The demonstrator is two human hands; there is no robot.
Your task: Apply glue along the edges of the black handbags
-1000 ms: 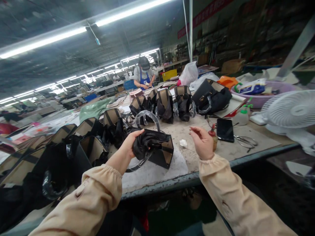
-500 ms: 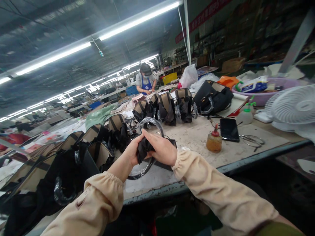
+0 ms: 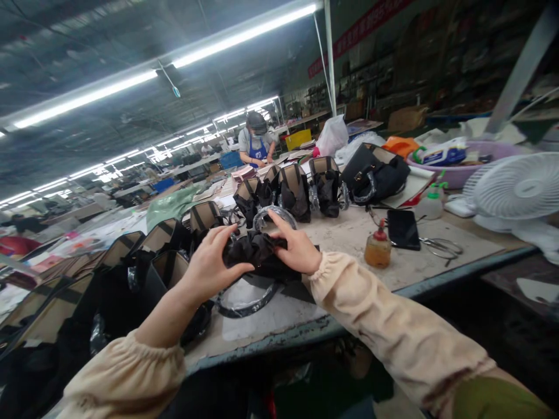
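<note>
Both my hands are on one bunch of black cloth (image 3: 253, 251), held up just above the surface (image 3: 349, 238) in front of me. My left hand (image 3: 208, 263) has its fingers (image 3: 225, 233) curled over the left end of the cloth, thumb underneath, gripping it. My right hand (image 3: 297, 247) pinches the right end, with the forefinger stretched up over the top of the bundle. The cloth sits bunched at the mouth of a black and tan handbag (image 3: 279, 278) that lies on the surface right under my hands; its plastic-wrapped handle (image 3: 247, 305) loops out toward me over a pale sheet (image 3: 271, 317). Several more handbags of the same kind (image 3: 166, 256) crowd the left side of the surface, some touching one another, and another row of them (image 3: 297, 189) stands farther back. To my right, well apart from the cloth, stands a small amber bottle with a red cap (image 3: 378, 249), and just beyond it lie a dark phone (image 3: 402, 228) and a pair of scissors (image 3: 441, 247). A white fan (image 3: 517, 195) stands at the far right edge, with a purple basin (image 3: 463, 171) behind it. Farther down the hall, a person in a blue apron (image 3: 257, 142) stands at another surface.
</note>
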